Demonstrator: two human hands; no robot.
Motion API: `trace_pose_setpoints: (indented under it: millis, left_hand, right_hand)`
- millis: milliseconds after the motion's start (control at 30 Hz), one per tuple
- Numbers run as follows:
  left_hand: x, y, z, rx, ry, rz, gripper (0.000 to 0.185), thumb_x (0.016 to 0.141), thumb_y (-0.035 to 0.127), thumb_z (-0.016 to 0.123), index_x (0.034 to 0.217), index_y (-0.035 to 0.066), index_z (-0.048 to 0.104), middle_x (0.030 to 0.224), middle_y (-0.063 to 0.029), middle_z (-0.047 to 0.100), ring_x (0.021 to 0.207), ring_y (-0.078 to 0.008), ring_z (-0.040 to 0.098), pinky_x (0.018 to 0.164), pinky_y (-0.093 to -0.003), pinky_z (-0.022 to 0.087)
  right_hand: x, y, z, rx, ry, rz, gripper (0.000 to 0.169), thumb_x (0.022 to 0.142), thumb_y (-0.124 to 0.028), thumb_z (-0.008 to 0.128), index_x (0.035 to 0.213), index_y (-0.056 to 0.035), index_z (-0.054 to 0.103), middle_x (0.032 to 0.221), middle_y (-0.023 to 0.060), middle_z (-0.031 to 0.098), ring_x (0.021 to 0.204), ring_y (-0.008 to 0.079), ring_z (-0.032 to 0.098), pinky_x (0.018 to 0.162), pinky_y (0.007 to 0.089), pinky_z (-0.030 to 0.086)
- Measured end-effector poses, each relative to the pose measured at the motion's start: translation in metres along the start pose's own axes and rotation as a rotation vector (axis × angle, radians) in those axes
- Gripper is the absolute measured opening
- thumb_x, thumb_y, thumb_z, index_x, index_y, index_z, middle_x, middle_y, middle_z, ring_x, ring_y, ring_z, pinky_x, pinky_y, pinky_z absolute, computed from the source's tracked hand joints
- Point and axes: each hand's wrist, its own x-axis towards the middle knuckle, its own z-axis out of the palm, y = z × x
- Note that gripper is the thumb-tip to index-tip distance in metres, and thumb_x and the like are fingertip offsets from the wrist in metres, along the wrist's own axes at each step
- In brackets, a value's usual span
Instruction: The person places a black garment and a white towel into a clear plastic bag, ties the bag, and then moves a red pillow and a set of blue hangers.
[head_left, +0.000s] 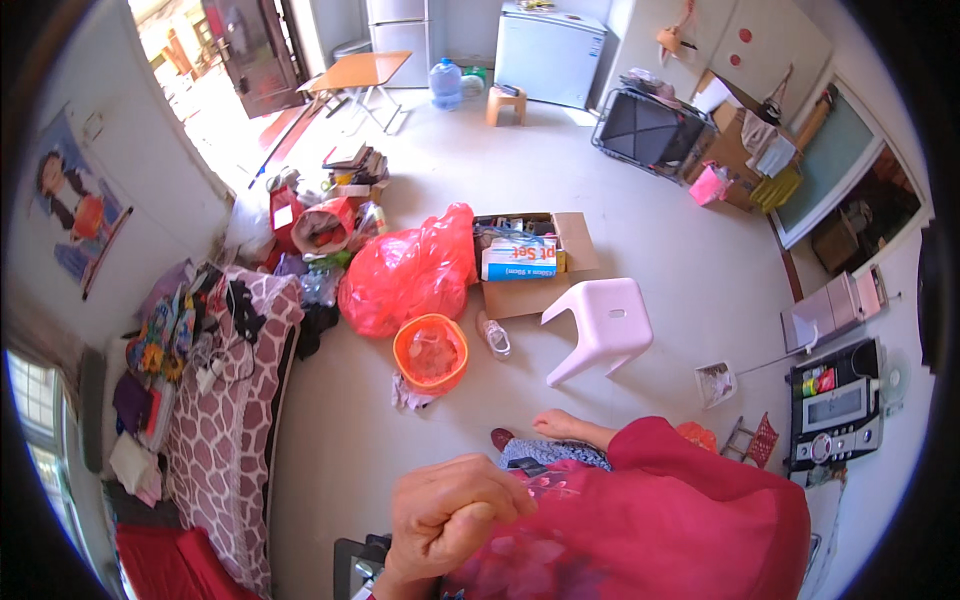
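My left hand (459, 514) is raised close to the camera in front of the red flowered top (645, 517). Its fingers are curled into a fist and nothing shows in it. Lower down, my right hand (556, 424) hangs beside the patterned trousers (551, 452), fingers curled in, with no object visible. Nearest to it on the floor stands a pale pink plastic stool (616, 319). An orange waste bin (430, 352) with a clear liner stands to the left, a white-soled shoe (494, 337) between bin and stool.
A large red plastic bag (405, 270) touches an open cardboard box (525, 296) full of goods. Bags and books (356, 166) crowd the left. A giraffe-print couch (217, 442) carries clothes. Ahead are a folding table (367, 71), a water bottle (445, 84) and a chest freezer (547, 56). A dustpan (715, 384) lies right.
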Motion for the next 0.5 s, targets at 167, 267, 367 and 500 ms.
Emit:
trace_pose_setpoints:
  millis: [167,267,367,500]
  left_hand:
    - [0.016,-0.034,0.008,-0.078,-0.084,-0.089,0.014,0.076,0.007,0.052,0.066,-0.003,0.054,0.066,-0.0118,0.059,0.061,-0.0207,0.058,0.057,-0.0280,0.045]
    - [0.048,-0.040,0.013,-0.139,-0.112,-0.117,0.016,0.077,0.009,0.054,0.067,-0.004,0.055,0.069,-0.0130,0.060,0.062,-0.0219,0.059,0.059,-0.0286,0.046]
    - [0.048,-0.036,0.009,-0.051,0.052,-0.084,0.016,0.079,0.010,0.053,0.072,-0.005,0.057,0.072,-0.0143,0.061,0.065,-0.0240,0.059,0.062,-0.0291,0.047]
    - [0.066,-0.047,0.029,-0.139,0.098,-0.195,0.020,0.083,0.020,0.054,0.082,0.000,0.054,0.079,-0.0139,0.057,0.058,-0.0137,0.049,0.056,-0.0246,0.040]
  right_hand:
    - [-0.059,0.077,0.016,-0.140,-0.110,0.221,0.028,0.070,-0.024,0.044,0.082,-0.0086,0.063,0.075,0.0149,0.061,0.072,0.0301,0.059,0.068,0.0397,0.045]
    - [-0.095,0.111,0.027,-0.109,-0.114,0.391,0.028,0.069,-0.024,0.044,0.081,-0.0088,0.064,0.076,0.0150,0.062,0.073,0.0312,0.058,0.069,0.0405,0.045]
    - [-0.059,0.121,0.014,-0.320,-0.098,0.197,0.027,0.069,-0.023,0.043,0.076,-0.0066,0.064,0.075,0.0171,0.061,0.071,0.0332,0.058,0.068,0.0416,0.045]
    - [-0.033,0.090,0.000,-0.032,0.094,0.294,0.027,0.071,-0.024,0.044,0.081,-0.0054,0.061,0.077,0.0180,0.060,0.072,0.0328,0.057,0.068,0.0412,0.044]
